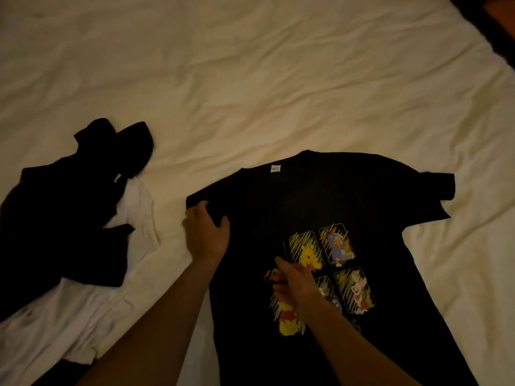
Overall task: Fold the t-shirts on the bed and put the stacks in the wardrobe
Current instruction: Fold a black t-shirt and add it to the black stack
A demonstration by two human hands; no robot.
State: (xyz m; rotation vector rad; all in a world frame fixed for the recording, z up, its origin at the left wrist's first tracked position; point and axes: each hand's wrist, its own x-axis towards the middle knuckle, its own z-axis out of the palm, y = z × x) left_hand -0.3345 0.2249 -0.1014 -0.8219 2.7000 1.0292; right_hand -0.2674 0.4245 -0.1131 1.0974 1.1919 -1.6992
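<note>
A black t-shirt (328,196) with cartoon panels printed on its chest lies spread face up on the bed, collar pointing away from me. My left hand (206,232) grips the shirt's left sleeve at the shoulder, thumb on top of the cloth. My right hand (292,282) pinches the fabric over the print at mid-chest, fingers curled into a small fold. The right sleeve (440,190) lies flat and spread out.
A heap of unfolded black garments (72,213) lies at the left on top of white ones (55,327). The wrinkled cream sheet (250,79) covers the far half of the bed. A dark edge (490,20) shows at the top right corner.
</note>
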